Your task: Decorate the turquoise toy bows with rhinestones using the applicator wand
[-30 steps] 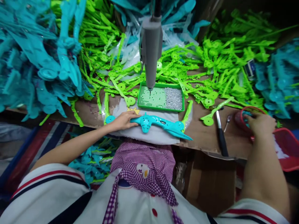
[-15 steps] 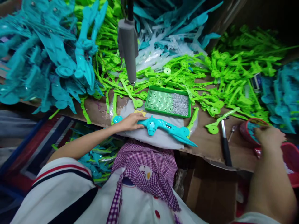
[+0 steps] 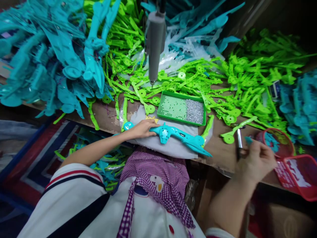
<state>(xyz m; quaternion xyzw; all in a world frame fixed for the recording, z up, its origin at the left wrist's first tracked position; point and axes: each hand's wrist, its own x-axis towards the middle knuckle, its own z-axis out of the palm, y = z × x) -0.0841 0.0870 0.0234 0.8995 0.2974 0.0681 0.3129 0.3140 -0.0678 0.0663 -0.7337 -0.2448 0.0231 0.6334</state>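
Note:
My left hand (image 3: 143,129) is closed on the narrow left part of a long turquoise plastic toy piece (image 3: 175,133), which lies on a pale cloth (image 3: 170,148) at the bench's front edge. Its far end spreads like a tail, and green strips show at both ends. My right hand (image 3: 259,160) is raised over the bench at the right, pinching a small turquoise plastic part (image 3: 248,140) between its fingertips. Just beyond that hand stands a red round basket (image 3: 287,153) with small turquoise parts (image 3: 272,140) in it.
A grey electric screwdriver (image 3: 155,46) hangs above the bench. Behind the cloth sits a green tray (image 3: 182,121) of small metal screws. A black-handled hammer (image 3: 239,140) lies partly behind my right hand. Turquoise (image 3: 59,56) and green (image 3: 250,76) plastic parts are heaped behind; a red basket (image 3: 312,195) is far right.
My right hand has come out of the red round basket and moved left towards me, with a small turquoise part in its fingertips. My left hand keeps its hold on the toy piece.

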